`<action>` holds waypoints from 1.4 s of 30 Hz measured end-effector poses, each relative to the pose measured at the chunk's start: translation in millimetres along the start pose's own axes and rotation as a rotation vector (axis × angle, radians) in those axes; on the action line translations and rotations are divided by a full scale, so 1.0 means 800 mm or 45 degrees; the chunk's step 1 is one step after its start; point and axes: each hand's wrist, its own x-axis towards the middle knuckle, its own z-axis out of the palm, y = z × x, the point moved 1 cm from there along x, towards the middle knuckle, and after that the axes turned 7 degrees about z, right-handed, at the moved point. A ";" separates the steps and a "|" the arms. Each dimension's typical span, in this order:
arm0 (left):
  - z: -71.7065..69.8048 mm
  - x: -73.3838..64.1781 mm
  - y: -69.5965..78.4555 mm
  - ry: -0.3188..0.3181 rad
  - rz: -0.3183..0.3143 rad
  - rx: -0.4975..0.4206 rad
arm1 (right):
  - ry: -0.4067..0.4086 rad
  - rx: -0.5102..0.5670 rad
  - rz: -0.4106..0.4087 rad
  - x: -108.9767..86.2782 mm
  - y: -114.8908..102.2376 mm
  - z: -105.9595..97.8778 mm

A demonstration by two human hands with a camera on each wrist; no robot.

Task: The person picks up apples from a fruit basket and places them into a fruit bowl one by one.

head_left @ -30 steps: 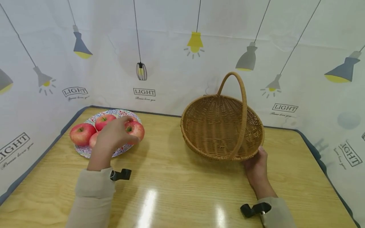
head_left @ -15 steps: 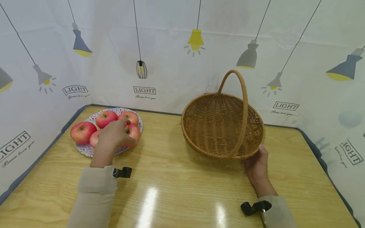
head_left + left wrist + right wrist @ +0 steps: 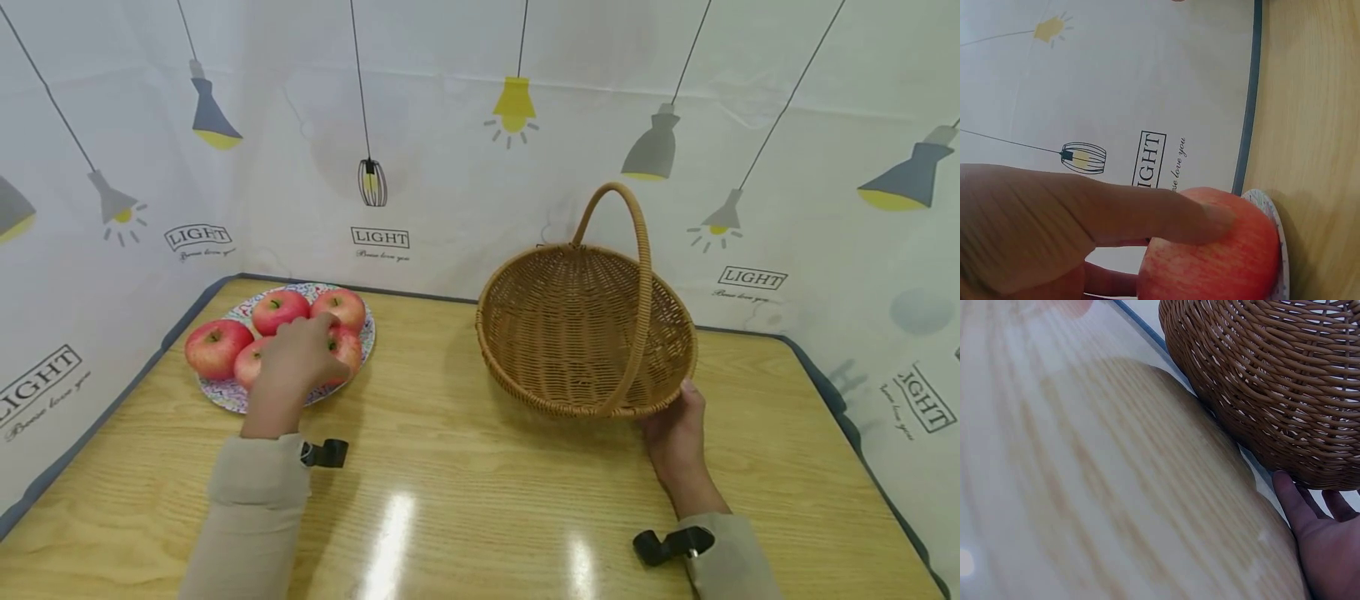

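Observation:
My left hand [image 3: 295,358] grips a red apple [image 3: 344,353] at the right side of a patterned plate [image 3: 222,396]. Its thumb lies across that apple in the left wrist view, where the plate's edge [image 3: 1277,212] shows close behind. Several other apples [image 3: 219,349] sit on the plate, one partly hidden by the hand. On the right, a brown wicker basket [image 3: 542,405] with a tall arched handle [image 3: 642,283] tilts its hollow toward me. My right hand [image 3: 677,442] holds its lower right rim, thumb on the edge; in the right wrist view fingers reach under the woven side [image 3: 1285,406].
Both things stand on a wooden table [image 3: 450,500] with a dark edge. A white curtain [image 3: 442,108] printed with lamps rises behind and on both sides. Black camera mounts [image 3: 326,454] sit at both wrists. Bare wood separates plate and basket.
The left hand and its apple have shifted slightly left, further over the plate, and the apple behind shows more. The right hand and basket have stayed put.

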 end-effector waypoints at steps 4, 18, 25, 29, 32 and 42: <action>0.002 0.000 0.003 0.013 0.015 0.005 | -0.004 -0.013 0.003 0.000 -0.001 -0.001; 0.004 0.002 -0.008 -0.018 0.023 -0.004 | 0.016 0.003 -0.004 0.000 0.000 -0.001; -0.001 0.000 -0.004 -0.043 0.017 0.010 | 0.031 -0.038 -0.031 0.001 0.001 -0.002; -0.004 0.001 -0.002 -0.054 0.003 -0.025 | 0.041 -0.027 -0.009 0.001 0.002 -0.003; -0.008 0.002 -0.001 -0.036 0.015 -0.064 | 0.054 -0.027 0.014 0.000 0.001 -0.002; -0.013 0.004 0.013 0.008 0.089 -0.181 | 0.139 -0.056 0.140 -0.007 -0.011 0.006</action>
